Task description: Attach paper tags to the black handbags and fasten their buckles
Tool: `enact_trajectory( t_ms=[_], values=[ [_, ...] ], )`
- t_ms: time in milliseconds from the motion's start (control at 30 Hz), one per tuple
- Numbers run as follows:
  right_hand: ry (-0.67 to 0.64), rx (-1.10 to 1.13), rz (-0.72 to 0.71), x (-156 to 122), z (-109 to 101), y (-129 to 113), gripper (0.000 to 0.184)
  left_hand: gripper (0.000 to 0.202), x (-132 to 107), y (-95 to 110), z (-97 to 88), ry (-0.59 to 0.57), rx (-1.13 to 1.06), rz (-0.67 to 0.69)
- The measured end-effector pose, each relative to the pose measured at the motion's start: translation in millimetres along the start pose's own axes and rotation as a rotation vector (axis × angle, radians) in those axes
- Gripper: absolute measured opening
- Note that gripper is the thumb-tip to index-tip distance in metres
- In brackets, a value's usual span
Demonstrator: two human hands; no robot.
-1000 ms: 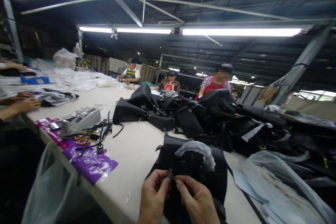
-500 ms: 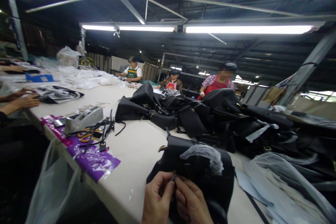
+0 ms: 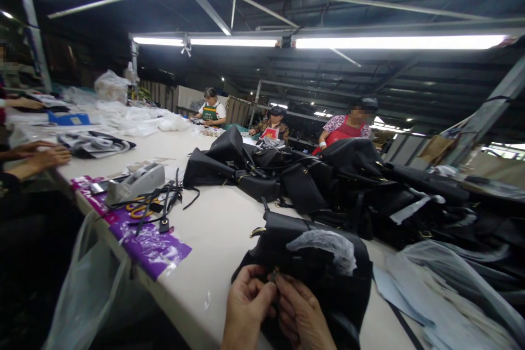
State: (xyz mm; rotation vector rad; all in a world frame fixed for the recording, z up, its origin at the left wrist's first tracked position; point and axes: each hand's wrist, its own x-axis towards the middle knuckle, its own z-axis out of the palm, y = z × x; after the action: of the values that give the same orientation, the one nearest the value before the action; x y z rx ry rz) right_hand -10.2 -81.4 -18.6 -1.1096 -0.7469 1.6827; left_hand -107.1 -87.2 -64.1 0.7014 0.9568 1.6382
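A black bag (image 3: 324,284) lies on the pale table right in front of me, with clear plastic wrap (image 3: 328,246) around its handle and a gold zip end at its upper left. My left hand (image 3: 251,298) and my right hand (image 3: 301,306) meet over the bag's near left part. Thumbs and fingertips of both pinch a small dark strap piece with a gold-coloured fitting (image 3: 275,272). The fingers cover most of that piece, so its exact shape cannot be made out.
Behind the bag lies a heap of black bags (image 3: 303,180). To the left are a tape dispenser (image 3: 141,180), yellow-handled scissors (image 3: 139,208), black straps (image 3: 166,202) and purple plastic (image 3: 151,251). Pale sheets (image 3: 447,295) lie at right. A co-worker's hands (image 3: 45,158) are at far left.
My fingertips have shifted slightly around the small strap piece, and more of its gold-coloured fitting shows. The whole view has moved a little. The co-worker's hands at left have drawn closer together.
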Motion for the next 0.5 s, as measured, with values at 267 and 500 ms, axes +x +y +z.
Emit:
enact_trajectory(
  t_ms=[267, 500],
  values=[
    [-0.029, -0.062, 0.008, 0.4, -1.0, -6.9, 0.054, 0.043, -4.9, 19.1, 2.8, -0.119, -0.110, -0.172],
    [-0.002, -0.105, -0.010, -1.0, 0.2, -5.8, 0.052, 0.025, -1.9, 31.3, 5.9, 0.025, 0.150, -0.013]
  ],
)
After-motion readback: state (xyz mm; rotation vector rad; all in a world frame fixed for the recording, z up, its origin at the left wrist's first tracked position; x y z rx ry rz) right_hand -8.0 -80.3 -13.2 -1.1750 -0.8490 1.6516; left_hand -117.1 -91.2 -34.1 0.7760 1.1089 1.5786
